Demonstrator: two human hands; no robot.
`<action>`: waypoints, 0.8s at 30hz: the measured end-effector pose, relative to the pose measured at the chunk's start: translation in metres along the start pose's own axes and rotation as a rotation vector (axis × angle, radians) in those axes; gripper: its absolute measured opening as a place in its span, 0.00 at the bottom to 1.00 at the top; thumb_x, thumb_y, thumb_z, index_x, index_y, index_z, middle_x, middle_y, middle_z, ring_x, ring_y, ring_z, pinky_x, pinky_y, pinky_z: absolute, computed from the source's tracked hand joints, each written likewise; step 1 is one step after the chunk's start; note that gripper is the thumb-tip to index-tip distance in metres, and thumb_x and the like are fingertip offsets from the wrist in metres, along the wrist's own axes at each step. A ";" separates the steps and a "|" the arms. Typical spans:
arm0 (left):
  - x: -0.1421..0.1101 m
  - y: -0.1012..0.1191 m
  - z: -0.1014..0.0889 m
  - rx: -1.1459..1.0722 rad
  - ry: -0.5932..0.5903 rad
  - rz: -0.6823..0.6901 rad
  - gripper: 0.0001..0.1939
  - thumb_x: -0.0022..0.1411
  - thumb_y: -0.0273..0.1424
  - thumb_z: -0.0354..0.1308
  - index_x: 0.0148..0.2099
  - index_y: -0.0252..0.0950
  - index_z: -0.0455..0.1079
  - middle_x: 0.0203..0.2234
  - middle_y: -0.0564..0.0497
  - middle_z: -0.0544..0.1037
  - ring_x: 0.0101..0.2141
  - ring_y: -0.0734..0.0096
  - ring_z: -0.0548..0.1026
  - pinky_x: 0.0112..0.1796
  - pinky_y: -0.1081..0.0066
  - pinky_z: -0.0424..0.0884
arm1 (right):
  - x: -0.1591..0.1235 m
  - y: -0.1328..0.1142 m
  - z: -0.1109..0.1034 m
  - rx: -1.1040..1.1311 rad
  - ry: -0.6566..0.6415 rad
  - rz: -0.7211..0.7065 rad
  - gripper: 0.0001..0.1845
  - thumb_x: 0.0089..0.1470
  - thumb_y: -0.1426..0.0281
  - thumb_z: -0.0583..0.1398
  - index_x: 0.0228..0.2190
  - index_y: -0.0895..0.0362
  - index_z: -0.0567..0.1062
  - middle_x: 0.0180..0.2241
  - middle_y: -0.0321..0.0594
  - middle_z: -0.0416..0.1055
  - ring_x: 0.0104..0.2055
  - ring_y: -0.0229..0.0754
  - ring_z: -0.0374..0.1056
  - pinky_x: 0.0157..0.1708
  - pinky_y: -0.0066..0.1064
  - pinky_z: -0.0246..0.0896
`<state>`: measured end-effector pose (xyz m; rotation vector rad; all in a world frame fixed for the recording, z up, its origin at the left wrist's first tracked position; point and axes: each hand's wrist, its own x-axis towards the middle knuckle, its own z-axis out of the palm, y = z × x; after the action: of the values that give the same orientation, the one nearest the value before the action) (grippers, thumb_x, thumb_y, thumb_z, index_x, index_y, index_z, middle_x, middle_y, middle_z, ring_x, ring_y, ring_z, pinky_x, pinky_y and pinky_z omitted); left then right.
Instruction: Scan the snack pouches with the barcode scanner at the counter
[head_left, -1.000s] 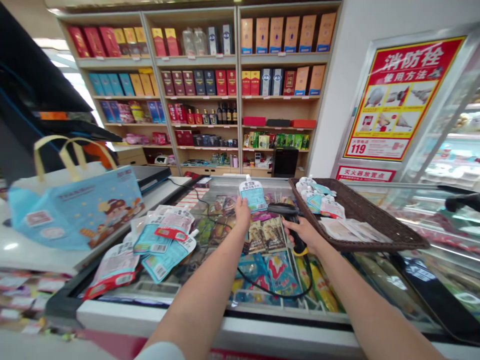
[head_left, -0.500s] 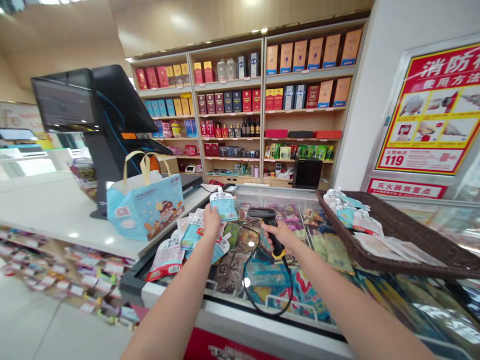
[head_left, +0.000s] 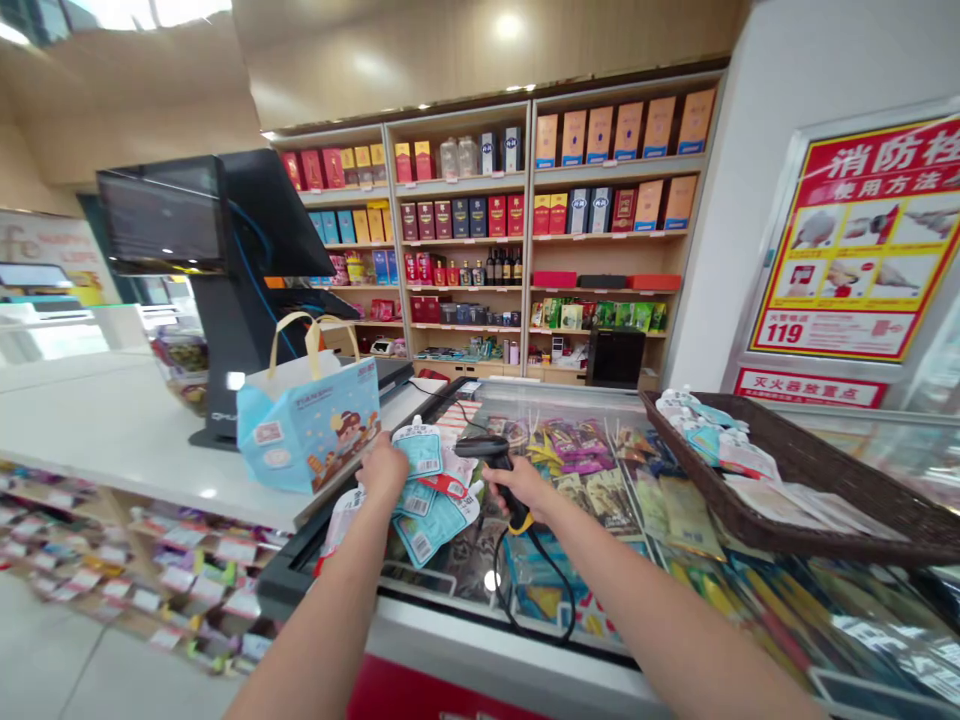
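My right hand [head_left: 521,485] is closed around the handle of a black and yellow barcode scanner [head_left: 484,447], whose head points left toward the pouches. My left hand [head_left: 384,468] rests over the left side of a pile of blue-and-white spouted pouches [head_left: 429,520]. One capped pouch [head_left: 418,450] lies right beside it, on top of the pile. My left fingertips are hidden behind the hand, so I cannot see whether they grip a pouch. A black cable [head_left: 574,590] loops down from the scanner over the glass top of the freezer [head_left: 495,400].
A blue paper bag [head_left: 300,440] stands on the white counter [head_left: 150,400] at left, before a black register screen [head_left: 165,215]. At right, a brown wicker tray [head_left: 840,450] holds more pouches and flat packs. Stocked shelves [head_left: 465,240] line the back wall.
My left hand has moved left and down to the pile, and the pouch it held up is now lower, on the pile. The scanner has moved left in my right hand.
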<state>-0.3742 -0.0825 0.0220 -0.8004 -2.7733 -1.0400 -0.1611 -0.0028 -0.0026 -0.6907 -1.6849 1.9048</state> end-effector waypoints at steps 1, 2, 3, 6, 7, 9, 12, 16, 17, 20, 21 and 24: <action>-0.002 0.002 0.000 0.009 0.031 0.027 0.24 0.60 0.26 0.48 0.59 0.34 0.64 0.54 0.33 0.70 0.55 0.43 0.66 0.50 0.44 0.62 | -0.001 -0.001 -0.004 0.010 0.016 -0.002 0.19 0.37 0.60 0.67 0.26 0.57 0.66 0.14 0.27 0.64 0.13 0.31 0.58 0.12 0.23 0.54; -0.005 0.005 0.000 0.016 0.072 0.057 0.24 0.61 0.27 0.48 0.59 0.34 0.64 0.56 0.34 0.68 0.56 0.43 0.65 0.51 0.44 0.62 | -0.003 -0.002 -0.008 0.022 0.034 -0.006 0.19 0.37 0.60 0.67 0.25 0.57 0.66 0.14 0.27 0.64 0.13 0.30 0.58 0.12 0.23 0.54; -0.008 0.009 0.000 0.020 0.116 0.090 0.23 0.61 0.28 0.48 0.59 0.34 0.64 0.58 0.35 0.66 0.57 0.43 0.64 0.51 0.44 0.62 | -0.005 -0.003 -0.014 0.034 0.054 -0.011 0.19 0.37 0.60 0.67 0.25 0.57 0.66 0.14 0.27 0.64 0.13 0.31 0.58 0.12 0.23 0.54; -0.018 0.029 0.005 0.006 0.197 0.186 0.22 0.62 0.30 0.49 0.58 0.33 0.65 0.61 0.36 0.61 0.58 0.45 0.61 0.52 0.46 0.63 | -0.013 -0.008 -0.034 0.070 0.121 -0.017 0.18 0.39 0.60 0.67 0.23 0.57 0.66 0.13 0.28 0.64 0.13 0.30 0.57 0.12 0.23 0.54; -0.023 0.038 0.008 -0.007 0.199 0.217 0.22 0.62 0.31 0.49 0.58 0.33 0.65 0.61 0.36 0.60 0.58 0.46 0.61 0.52 0.46 0.63 | -0.016 -0.010 -0.042 0.082 0.148 -0.020 0.18 0.39 0.60 0.67 0.23 0.57 0.65 0.13 0.28 0.64 0.12 0.30 0.57 0.12 0.23 0.54; -0.033 0.058 0.017 -0.038 0.183 0.287 0.22 0.62 0.32 0.49 0.58 0.33 0.65 0.61 0.36 0.60 0.58 0.47 0.61 0.52 0.48 0.63 | -0.025 -0.013 -0.059 0.104 0.206 -0.030 0.18 0.40 0.60 0.67 0.22 0.57 0.65 0.13 0.28 0.63 0.12 0.30 0.57 0.12 0.23 0.53; -0.055 0.093 0.039 -0.074 0.121 0.401 0.21 0.61 0.31 0.51 0.56 0.34 0.66 0.61 0.37 0.60 0.59 0.48 0.61 0.52 0.50 0.63 | -0.043 -0.017 -0.088 0.125 0.293 -0.040 0.18 0.40 0.60 0.67 0.23 0.57 0.65 0.13 0.27 0.63 0.12 0.31 0.57 0.12 0.24 0.53; -0.094 0.140 0.079 -0.143 -0.053 0.590 0.19 0.59 0.29 0.53 0.53 0.36 0.68 0.61 0.39 0.62 0.59 0.51 0.63 0.54 0.52 0.63 | -0.073 -0.021 -0.128 0.121 0.399 -0.090 0.19 0.37 0.60 0.67 0.24 0.56 0.65 0.13 0.26 0.62 0.13 0.31 0.57 0.12 0.24 0.53; -0.104 0.152 0.090 -0.178 -0.103 0.640 0.19 0.59 0.28 0.54 0.53 0.36 0.69 0.60 0.40 0.64 0.58 0.52 0.64 0.55 0.53 0.62 | -0.080 -0.022 -0.137 0.118 0.427 -0.120 0.19 0.36 0.60 0.67 0.24 0.56 0.65 0.13 0.26 0.62 0.13 0.31 0.57 0.12 0.24 0.53; -0.135 0.189 0.121 -0.345 -0.256 0.776 0.17 0.56 0.25 0.56 0.49 0.36 0.71 0.53 0.40 0.72 0.55 0.55 0.68 0.56 0.56 0.62 | -0.099 -0.024 -0.156 0.118 0.500 -0.205 0.21 0.35 0.59 0.67 0.26 0.55 0.64 0.14 0.26 0.63 0.12 0.31 0.57 0.12 0.24 0.54; -0.144 0.202 0.130 -0.421 -0.312 0.813 0.15 0.55 0.25 0.57 0.46 0.36 0.72 0.50 0.40 0.75 0.54 0.55 0.69 0.56 0.56 0.62 | -0.103 -0.025 -0.160 0.125 0.520 -0.227 0.21 0.35 0.59 0.67 0.26 0.55 0.64 0.14 0.26 0.63 0.12 0.31 0.57 0.12 0.25 0.54; -0.168 0.242 0.153 -0.705 -0.521 0.757 0.11 0.52 0.23 0.59 0.39 0.36 0.74 0.40 0.42 0.78 0.49 0.54 0.73 0.52 0.57 0.67 | -0.113 -0.029 -0.167 0.156 0.574 -0.292 0.21 0.35 0.58 0.66 0.28 0.55 0.65 0.14 0.26 0.62 0.12 0.31 0.56 0.12 0.25 0.54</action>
<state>-0.0929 0.0929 0.0067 -2.2299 -1.9572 -1.7755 0.0350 0.0484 0.0139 -0.7854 -1.1878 1.4358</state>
